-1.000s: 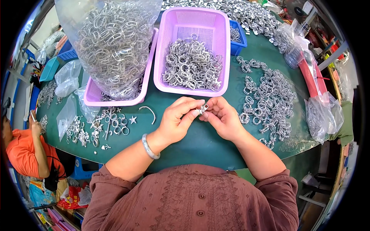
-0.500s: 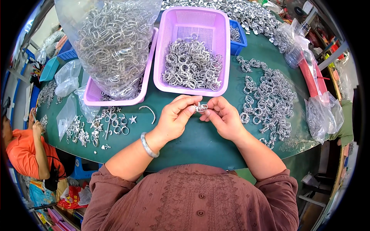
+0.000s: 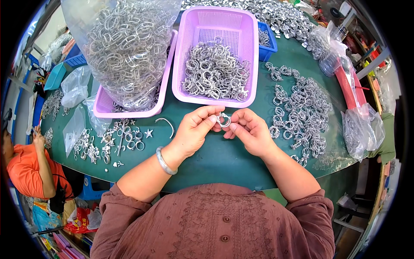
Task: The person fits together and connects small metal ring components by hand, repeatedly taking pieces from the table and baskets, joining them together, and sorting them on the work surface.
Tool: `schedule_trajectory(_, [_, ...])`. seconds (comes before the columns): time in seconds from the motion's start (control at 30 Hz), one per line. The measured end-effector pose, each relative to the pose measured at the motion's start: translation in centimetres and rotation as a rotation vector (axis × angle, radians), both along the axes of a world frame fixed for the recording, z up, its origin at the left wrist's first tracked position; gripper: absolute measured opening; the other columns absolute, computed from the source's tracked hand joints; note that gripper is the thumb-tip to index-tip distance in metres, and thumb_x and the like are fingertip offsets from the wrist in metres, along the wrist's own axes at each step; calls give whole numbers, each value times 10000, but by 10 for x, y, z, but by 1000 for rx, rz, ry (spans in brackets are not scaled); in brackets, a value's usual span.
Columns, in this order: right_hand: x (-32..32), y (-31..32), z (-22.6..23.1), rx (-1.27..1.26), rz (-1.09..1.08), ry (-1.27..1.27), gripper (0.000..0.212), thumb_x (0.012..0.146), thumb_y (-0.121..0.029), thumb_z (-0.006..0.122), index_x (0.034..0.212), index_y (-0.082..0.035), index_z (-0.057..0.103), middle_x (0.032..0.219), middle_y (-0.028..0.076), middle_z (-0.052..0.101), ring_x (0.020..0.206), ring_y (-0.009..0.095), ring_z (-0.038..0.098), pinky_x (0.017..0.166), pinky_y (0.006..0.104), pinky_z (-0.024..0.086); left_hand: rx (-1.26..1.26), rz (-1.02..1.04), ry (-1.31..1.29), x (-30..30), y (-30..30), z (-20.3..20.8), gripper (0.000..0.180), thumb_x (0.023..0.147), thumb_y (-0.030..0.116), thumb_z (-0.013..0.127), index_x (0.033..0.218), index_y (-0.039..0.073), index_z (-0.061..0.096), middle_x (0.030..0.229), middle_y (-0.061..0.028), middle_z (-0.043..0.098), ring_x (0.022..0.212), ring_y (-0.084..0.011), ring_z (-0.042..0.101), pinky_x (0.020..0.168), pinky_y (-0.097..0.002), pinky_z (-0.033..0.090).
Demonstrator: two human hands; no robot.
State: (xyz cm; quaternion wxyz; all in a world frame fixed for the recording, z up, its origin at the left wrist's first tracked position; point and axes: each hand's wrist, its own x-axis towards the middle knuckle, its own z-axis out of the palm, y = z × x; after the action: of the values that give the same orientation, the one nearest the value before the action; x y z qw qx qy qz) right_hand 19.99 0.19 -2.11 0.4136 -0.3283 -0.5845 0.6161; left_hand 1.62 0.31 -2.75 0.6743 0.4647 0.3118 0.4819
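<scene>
A silver-coloured metal ring (image 3: 224, 121) is held up between my two hands, just in front of the middle purple basket (image 3: 177, 82). My left hand (image 3: 195, 130), with a pale bangle on its wrist, pinches the ring's left side between thumb and forefinger. On the other side, the thumb and bent fingers of my right hand (image 3: 251, 132) close on the ring's right edge. Similar rings lie heaped in the basket (image 3: 215, 71). More linked or tangled rings (image 3: 304, 114) spread over the green table to the right of my right hand.
A clear bag of metal rings (image 3: 129, 56) leans in a second purple basket (image 3: 129, 115). Loose rings and small pieces (image 3: 103, 144) lie at left. A blue bin (image 3: 266, 52), a pile of metal pieces (image 3: 280, 19) and a red basket (image 3: 348, 86) stand farther off. A person in orange (image 3: 28, 172) sits left.
The ring has been turned between my fingers, so its round opening now shows. Both hands stay in nearly the same place. The person at left has shifted their hands slightly.
</scene>
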Motion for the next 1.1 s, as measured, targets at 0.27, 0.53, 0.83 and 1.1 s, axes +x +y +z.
schedule_trajectory(0.27, [-1,2,-1,-28,-7,28,105,867,-26,479,966,-3,454,843,64,581,709,125,590,629,230,471,-20,7,7,-1,0,0,260,899,73,464,1145,12,521,918,-18,581,777,-75,527,709,-218,453])
schedule_trajectory(0.53, [-1,3,-1,-67,-3,58,110,868,-35,489,968,-5,455,844,72,589,703,126,590,625,232,477,-63,14,69,-2,0,1,257,889,103,488,1129,25,538,833,-5,577,718,-73,514,646,-210,434])
schedule_trajectory(0.83, [0,3,1,-134,-22,99,109,865,-51,505,954,-3,464,819,68,594,678,130,593,604,234,480,-132,-45,56,-4,0,0,243,898,130,476,1113,44,550,783,-3,569,680,-70,512,630,-208,441])
schedule_trajectory(1.1, [1,2,3,-141,-39,96,120,860,-54,515,957,-4,465,816,65,589,670,120,582,600,227,470,-158,-47,38,-4,0,2,234,899,134,474,1103,49,551,788,-6,571,681,-75,517,636,-212,446])
